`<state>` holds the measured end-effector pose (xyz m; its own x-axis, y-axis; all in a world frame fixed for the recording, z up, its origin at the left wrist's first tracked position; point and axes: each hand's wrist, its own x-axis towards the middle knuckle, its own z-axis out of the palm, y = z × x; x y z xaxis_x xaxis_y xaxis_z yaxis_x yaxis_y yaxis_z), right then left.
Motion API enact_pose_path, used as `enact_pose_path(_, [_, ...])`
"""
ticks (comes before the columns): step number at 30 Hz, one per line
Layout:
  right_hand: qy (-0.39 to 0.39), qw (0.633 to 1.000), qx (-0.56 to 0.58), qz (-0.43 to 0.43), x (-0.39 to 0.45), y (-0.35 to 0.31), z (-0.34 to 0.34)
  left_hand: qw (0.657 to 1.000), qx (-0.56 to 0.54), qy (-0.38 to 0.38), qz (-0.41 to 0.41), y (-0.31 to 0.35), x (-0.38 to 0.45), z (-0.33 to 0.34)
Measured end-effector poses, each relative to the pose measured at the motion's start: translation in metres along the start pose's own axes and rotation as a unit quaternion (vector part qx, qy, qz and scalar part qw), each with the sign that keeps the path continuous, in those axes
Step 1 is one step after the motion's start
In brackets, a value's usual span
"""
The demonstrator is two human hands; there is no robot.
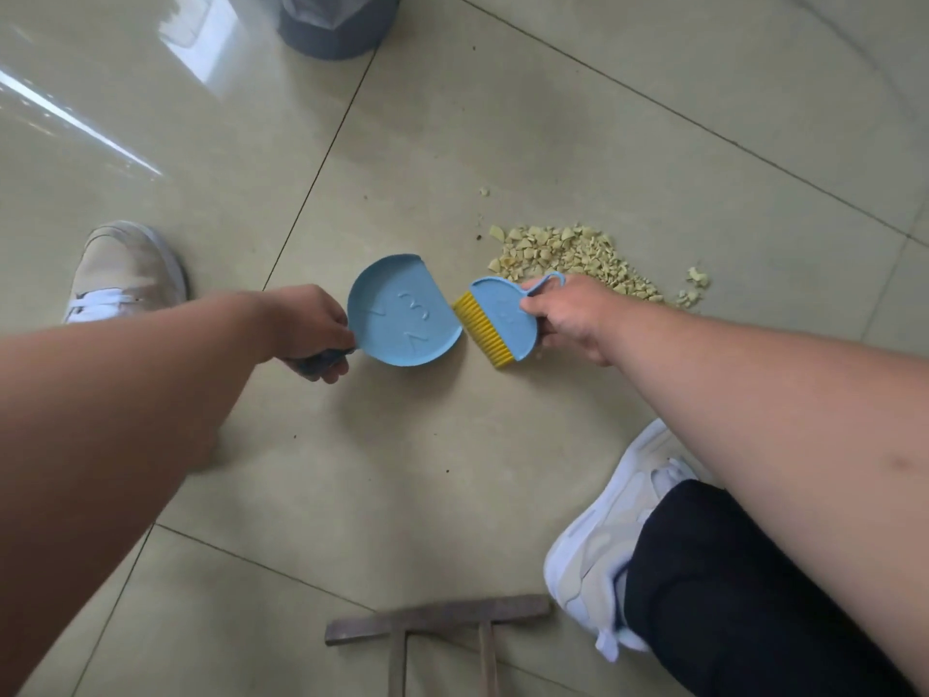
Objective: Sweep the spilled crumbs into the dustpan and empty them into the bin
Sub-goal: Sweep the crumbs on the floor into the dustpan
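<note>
A small blue dustpan (402,314) lies flat on the tiled floor, and my left hand (311,329) grips its dark handle at the pan's left side. Right beside it, my right hand (573,319) holds a small blue brush (502,314) whose yellow bristles point at the dustpan's open edge. A heap of pale yellow crumbs (573,256) lies on the floor just beyond my right hand, with a few stray bits further right. The dustpan holds no crumbs. A grey bin (337,27) with a liner stands at the top edge of the view.
My left shoe (125,269) is planted left of the dustpan; my right shoe (623,535) and dark trouser leg are at the lower right. A wooden frame with metal bar (437,626) lies at the bottom centre. Glossy floor tiles surround everything.
</note>
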<state>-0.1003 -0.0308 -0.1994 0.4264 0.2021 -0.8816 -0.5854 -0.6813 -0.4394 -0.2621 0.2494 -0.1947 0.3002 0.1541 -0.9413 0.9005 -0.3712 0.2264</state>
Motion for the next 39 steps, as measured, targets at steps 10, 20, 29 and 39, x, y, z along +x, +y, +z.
enact_pose_path(10, [-0.059,0.997,0.025,0.032,-0.015,-0.012,-0.03,1.0,0.009,0.003,0.022,0.013,-0.006,0.005])
enact_pose_path(20, [-0.069,0.982,-0.176,0.028,-0.01,0.024,-0.027,0.996,0.073,-0.048,-0.014,0.025,-0.013,0.047])
enact_pose_path(29, [0.033,0.99,-0.131,-0.046,0.004,-0.008,-0.062,0.999,0.01,0.04,0.034,0.044,-0.005,0.054])
enact_pose_path(39, [0.021,0.962,0.271,-0.031,0.034,-0.065,-0.028,0.987,-0.038,0.151,0.043,0.032,0.006,-0.004])
